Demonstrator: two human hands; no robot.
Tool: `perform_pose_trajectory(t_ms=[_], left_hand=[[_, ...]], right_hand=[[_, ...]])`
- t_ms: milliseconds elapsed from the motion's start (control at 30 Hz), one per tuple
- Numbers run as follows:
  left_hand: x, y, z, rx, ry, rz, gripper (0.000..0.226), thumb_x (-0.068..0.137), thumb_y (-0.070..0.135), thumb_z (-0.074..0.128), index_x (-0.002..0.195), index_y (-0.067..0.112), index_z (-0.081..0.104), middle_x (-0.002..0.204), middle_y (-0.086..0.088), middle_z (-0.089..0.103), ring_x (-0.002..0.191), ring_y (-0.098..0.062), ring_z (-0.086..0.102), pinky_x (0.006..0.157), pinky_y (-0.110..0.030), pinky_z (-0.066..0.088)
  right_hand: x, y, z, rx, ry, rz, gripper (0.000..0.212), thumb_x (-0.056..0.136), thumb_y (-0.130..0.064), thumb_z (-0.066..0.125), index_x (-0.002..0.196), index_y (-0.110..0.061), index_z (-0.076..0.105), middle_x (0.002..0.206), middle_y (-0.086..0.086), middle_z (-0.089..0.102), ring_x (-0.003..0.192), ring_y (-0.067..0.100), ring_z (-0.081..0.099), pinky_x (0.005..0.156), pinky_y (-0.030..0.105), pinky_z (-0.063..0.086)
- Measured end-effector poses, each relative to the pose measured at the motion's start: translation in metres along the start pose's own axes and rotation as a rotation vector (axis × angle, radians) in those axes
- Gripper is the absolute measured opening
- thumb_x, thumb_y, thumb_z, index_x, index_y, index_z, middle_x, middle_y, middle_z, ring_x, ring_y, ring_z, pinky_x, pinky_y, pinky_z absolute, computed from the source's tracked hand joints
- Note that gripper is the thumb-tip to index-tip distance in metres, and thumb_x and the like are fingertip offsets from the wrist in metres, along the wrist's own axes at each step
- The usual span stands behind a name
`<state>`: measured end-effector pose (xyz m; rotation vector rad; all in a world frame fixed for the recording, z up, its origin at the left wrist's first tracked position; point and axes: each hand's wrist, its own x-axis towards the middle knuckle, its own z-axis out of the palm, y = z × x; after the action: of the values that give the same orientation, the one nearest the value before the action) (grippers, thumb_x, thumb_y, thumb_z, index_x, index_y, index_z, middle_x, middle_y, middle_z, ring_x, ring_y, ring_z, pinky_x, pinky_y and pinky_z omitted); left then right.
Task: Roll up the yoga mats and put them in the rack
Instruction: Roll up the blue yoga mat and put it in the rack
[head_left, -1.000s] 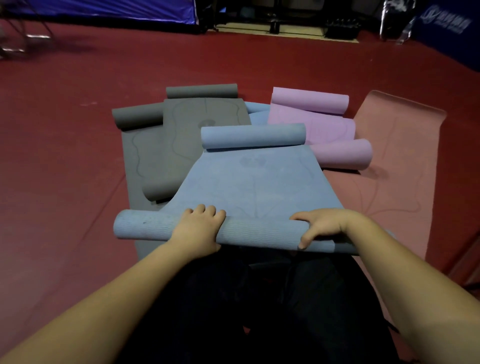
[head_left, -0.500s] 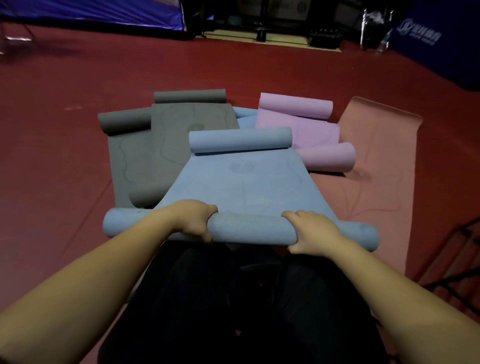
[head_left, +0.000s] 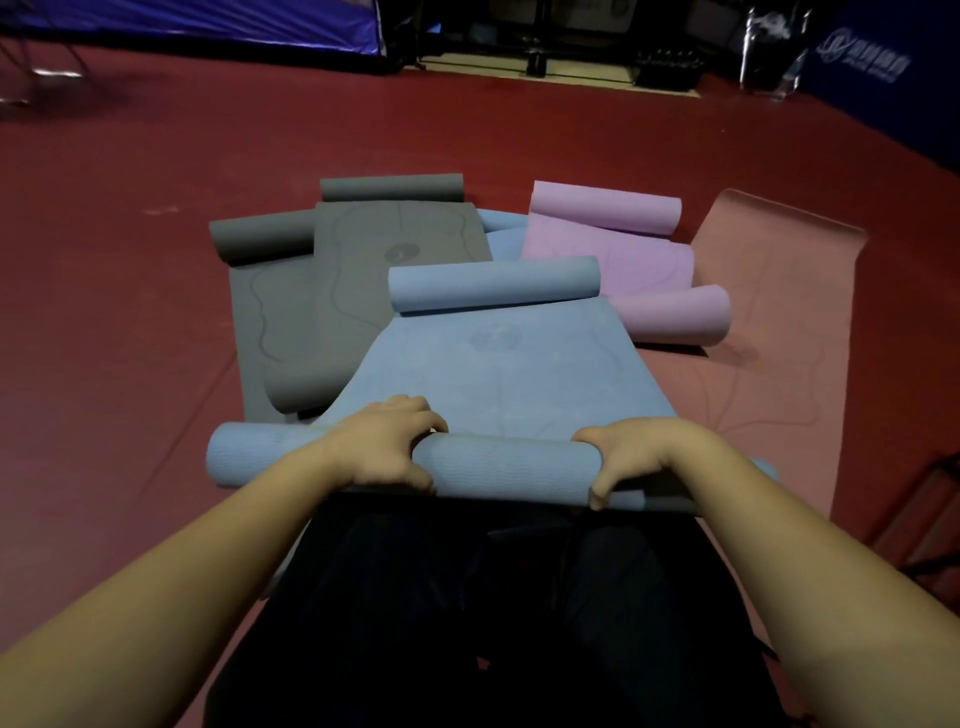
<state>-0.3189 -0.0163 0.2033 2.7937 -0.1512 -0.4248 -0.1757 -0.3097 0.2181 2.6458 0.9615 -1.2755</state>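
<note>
Blue mat (head_left: 498, 384), red floor (head_left: 130, 338)

white logo and lettering, blurred, on blue banner (head_left: 862, 57), unreadable

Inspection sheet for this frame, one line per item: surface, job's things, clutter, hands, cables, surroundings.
Surface: red floor.
Job's things: blue mat partly rolled from the near end, far end curled; grey mats, purple mat and pink mat still spread.
Clutter: nothing seen.
Hands: left hand and right hand both grip the blue roll.
Cables: nothing seen.
Surroundings: blue banner, dark equipment behind.
</note>
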Motion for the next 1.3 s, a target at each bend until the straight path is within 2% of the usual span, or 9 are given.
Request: perform_pose_trajectory(t_ms=[100, 233, 300, 400, 567, 767, 1000, 1167, 1300], left_hand=[[-0.014, 0.004, 0.022, 0.183, 0.199, 0.021, 0.079, 0.062, 0.068, 0.052, 0.132, 0.031, 0.05, 0.119, 0.01, 0.051, 0.108, -0.015, 0.049, 0.091, -0.034, 0.04], [-0.013, 0.013, 0.059, 0.443, 0.335, -0.085, 0.096, 0.05, 0.064, 0.079, 0.129, 0.016, 0.055, 0.11, -0.003, 0.062, 0.094, -0.028, 0.061, 0.086, -0.047, 0.048], [-0.008, 0.016, 0.061, 0.433, 0.356, -0.126, 0.082, 0.058, 0.056, 0.077, 0.126, 0.017, 0.055, 0.106, -0.003, 0.062, 0.093, -0.028, 0.06, 0.086, -0.045, 0.045], [-0.003, 0.019, 0.048, 0.403, 0.307, -0.139, 0.06, 0.073, 0.05, 0.062, 0.125, 0.023, 0.048, 0.109, 0.002, 0.057, 0.099, -0.024, 0.056, 0.087, -0.04, 0.039], [0.007, 0.016, 0.03, 0.354, 0.146, -0.137, 0.055, 0.075, 0.053, 0.061, 0.121, 0.027, 0.046, 0.111, 0.005, 0.057, 0.105, -0.021, 0.054, 0.087, -0.038, 0.04], [0.026, 0.008, 0.009, 0.168, -0.091, -0.159, 0.06, 0.067, 0.054, 0.073, 0.116, 0.029, 0.05, 0.109, 0.005, 0.063, 0.1, -0.021, 0.059, 0.081, -0.037, 0.047], [0.026, 0.017, -0.014, 0.042, -0.262, -0.152, 0.056, 0.067, 0.05, 0.08, 0.111, 0.028, 0.054, 0.101, 0.005, 0.063, 0.092, -0.018, 0.058, 0.072, -0.032, 0.042], [0.013, 0.016, -0.023, -0.135, -0.453, -0.166, 0.051, 0.069, 0.049, 0.082, 0.11, 0.029, 0.057, 0.11, 0.008, 0.061, 0.1, -0.012, 0.057, 0.082, -0.028, 0.044], [0.009, 0.009, -0.015, -0.188, -0.296, -0.121, 0.068, 0.06, 0.059, 0.079, 0.117, 0.029, 0.059, 0.114, 0.011, 0.055, 0.108, -0.012, 0.051, 0.095, -0.032, 0.044]], right_hand=[[0.009, 0.005, -0.007, 0.078, -0.083, 0.003, 0.062, 0.067, -0.036, 0.083, 0.121, -0.031, 0.053, 0.117, -0.005, 0.059, 0.107, 0.016, 0.057, 0.086, 0.027, 0.046], [0.016, 0.006, -0.011, 0.155, -0.144, -0.008, 0.066, 0.058, -0.038, 0.084, 0.117, -0.03, 0.056, 0.115, -0.006, 0.062, 0.106, 0.015, 0.059, 0.088, 0.026, 0.048], [0.019, 0.007, -0.01, 0.175, -0.139, -0.019, 0.071, 0.05, -0.043, 0.083, 0.114, -0.033, 0.056, 0.117, -0.005, 0.063, 0.107, 0.015, 0.06, 0.094, 0.029, 0.049], [0.015, 0.01, -0.006, 0.167, -0.087, -0.036, 0.067, 0.063, -0.041, 0.084, 0.122, -0.036, 0.053, 0.123, -0.006, 0.06, 0.111, 0.015, 0.057, 0.098, 0.03, 0.046], [0.001, 0.013, 0.018, 0.009, 0.231, -0.113, 0.087, 0.07, -0.053, 0.08, 0.143, -0.032, 0.04, 0.135, -0.007, 0.047, 0.122, 0.014, 0.049, 0.104, 0.03, 0.039], [0.004, 0.001, 0.067, -0.302, 0.667, 0.045, 0.095, 0.069, -0.063, 0.071, 0.149, -0.032, 0.029, 0.134, -0.003, 0.05, 0.122, 0.022, 0.051, 0.101, 0.035, 0.037], [-0.01, 0.008, 0.042, -0.205, 0.501, -0.035, 0.083, 0.066, -0.063, 0.072, 0.137, -0.035, 0.04, 0.123, -0.002, 0.061, 0.109, 0.023, 0.059, 0.086, 0.034, 0.048], [-0.029, 0.001, 0.025, -0.11, 0.29, -0.079, 0.072, 0.063, -0.061, 0.077, 0.125, -0.039, 0.048, 0.106, -0.009, 0.064, 0.094, 0.016, 0.059, 0.076, 0.03, 0.044], [-0.019, -0.001, 0.011, 0.003, 0.127, -0.067, 0.061, 0.064, -0.053, 0.082, 0.116, -0.038, 0.053, 0.106, -0.012, 0.06, 0.097, 0.014, 0.057, 0.079, 0.029, 0.042]])
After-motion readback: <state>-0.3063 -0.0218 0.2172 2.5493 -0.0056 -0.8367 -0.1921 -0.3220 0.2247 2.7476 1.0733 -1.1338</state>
